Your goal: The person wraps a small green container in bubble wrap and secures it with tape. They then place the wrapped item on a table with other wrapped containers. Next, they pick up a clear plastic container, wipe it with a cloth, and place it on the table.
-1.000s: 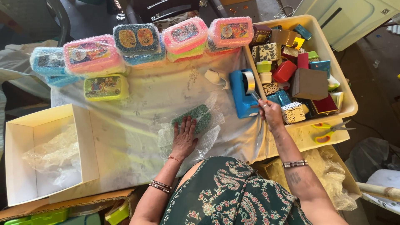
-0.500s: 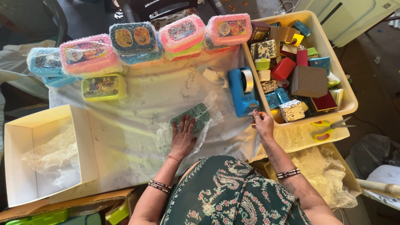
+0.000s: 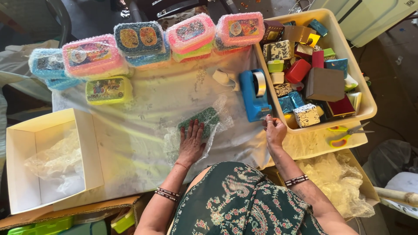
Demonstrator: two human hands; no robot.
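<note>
My left hand (image 3: 191,141) lies flat on the green box (image 3: 201,121), fingers spread, pressing it down. It does not grip, it only holds the box in place. The box sits in loose bubble wrap (image 3: 193,135) on the white cloth (image 3: 139,130), just left of the blue tape holder (image 3: 254,95).

My right hand (image 3: 274,130) is at the near end of the tape holder, fingers bent and close together. I cannot tell if I am pinching tape.

I think the wrap could spring open if I lift my left hand, because nothing sticks it shut yet. The tape could also fold and stick to itself if I pull with one hand.

A second ago my right hand was higher up, beside the tape holder, with a long thin stick by it. Now it is lower, at the holder's near end. My left hand has stayed on the box.
</note>
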